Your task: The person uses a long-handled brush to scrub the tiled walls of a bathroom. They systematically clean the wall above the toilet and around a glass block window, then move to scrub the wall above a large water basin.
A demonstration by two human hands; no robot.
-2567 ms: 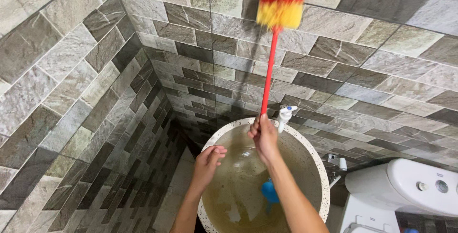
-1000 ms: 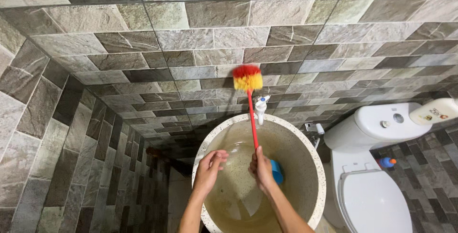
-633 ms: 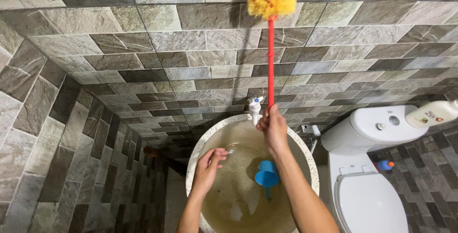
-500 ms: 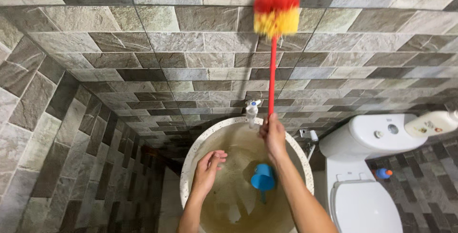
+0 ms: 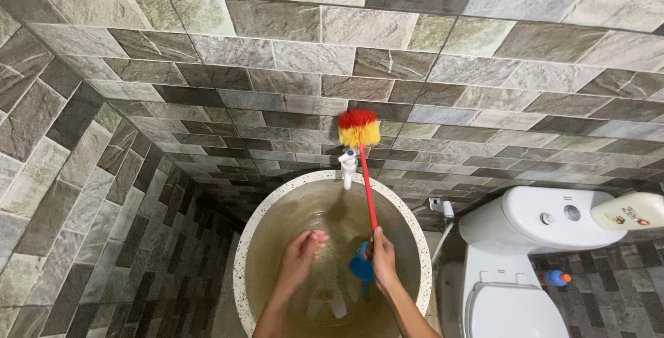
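Right hand (image 5: 382, 260): closing around the lower end of the brush handle, holding it over the basin (image 5: 243, 269).

Brush (image 5: 359, 128): red stick, red-and-yellow bristle head. The head is pressing against the tiled wall (image 5: 415, 61) just above the tap (image 5: 348, 166), low on the wall; the stick is slanting down and right to the gripping hand.

Left hand (image 5: 301, 262): hanging loosely open over the basin, fingers half curled, holding nothing.

Basin: round, speckled rim, filled with cloudy brownish water. A blue dipper (image 5: 361, 267) is floating in it, just left of the right hand and partly hidden by it.

Tap: white, sticking out from the wall over the far rim.

Toilet (image 5: 526, 289): white, lid down, standing right of the basin. A pale bottle (image 5: 633, 211) is lying on the tank; a small blue bottle with an orange cap (image 5: 557, 278) is standing on the floor beside it.

Progress, as a judgement: the scrubbing is appearing to be under way at the lowest rows above the basin. No foam or wet streaks are showing on the tiles, so I cannot tell which parts are done; the broad upper wall and the left wall are looking no different from the rest.
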